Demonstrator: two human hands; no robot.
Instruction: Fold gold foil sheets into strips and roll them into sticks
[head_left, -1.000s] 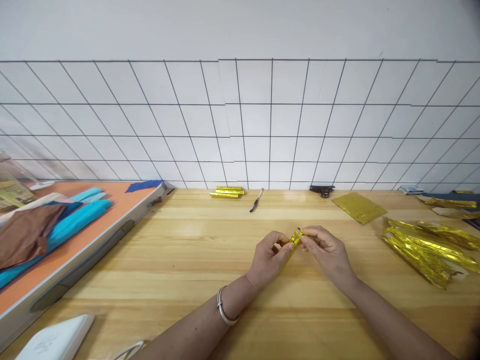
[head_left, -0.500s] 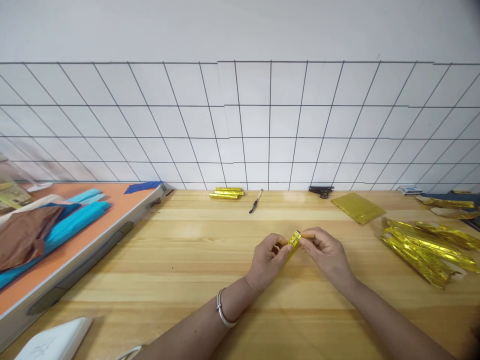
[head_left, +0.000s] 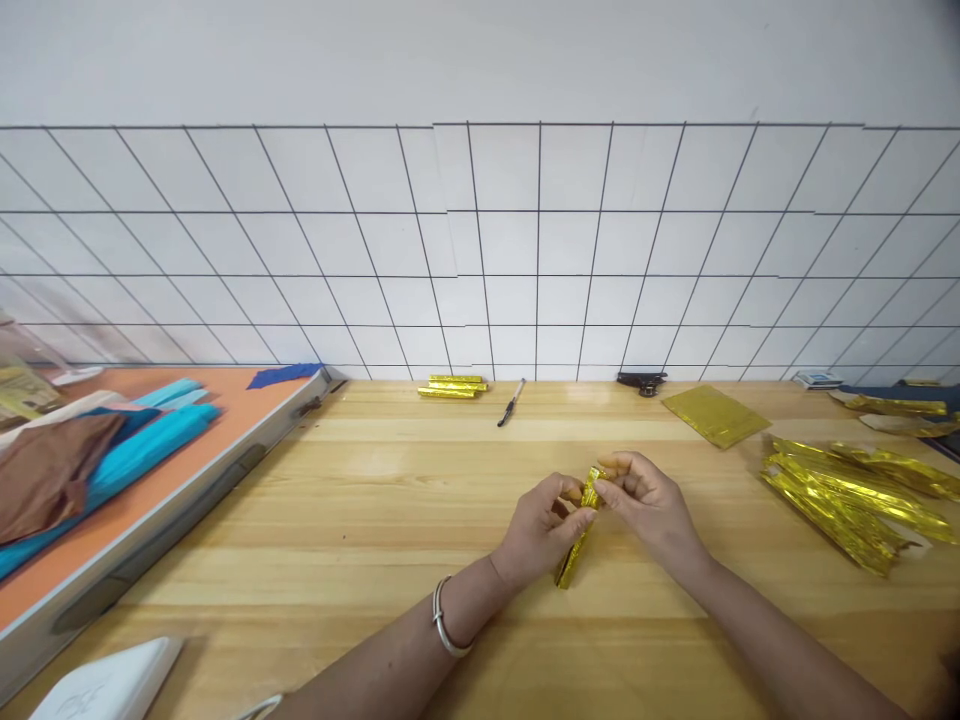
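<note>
A narrow gold foil strip (head_left: 573,560), apparently folded or rolled, slants between my two hands above the wooden table (head_left: 360,590). My left hand (head_left: 541,522) pinches it around the middle between thumb and fingers, and its lower end sticks out below the thumb. Near the upper end, my right hand (head_left: 649,504) grips the same strip with thumb and fingertips. Parts of the strip are covered by my fingers. Towards the wall lie several similar gold foil rolls (head_left: 451,388), side by side.
A pen (head_left: 511,402) and a black clip (head_left: 642,383) lie near the wall. Right of them are a gold foil square (head_left: 716,415) and loose gold foil strips (head_left: 847,500). An orange-topped box (head_left: 225,400) carries coloured paper at left; a white device (head_left: 112,680) sits front left.
The gold foil strip has turned steeper, and more of its lower end now shows below my left hand. My left hand has shifted slightly right and down.
</note>
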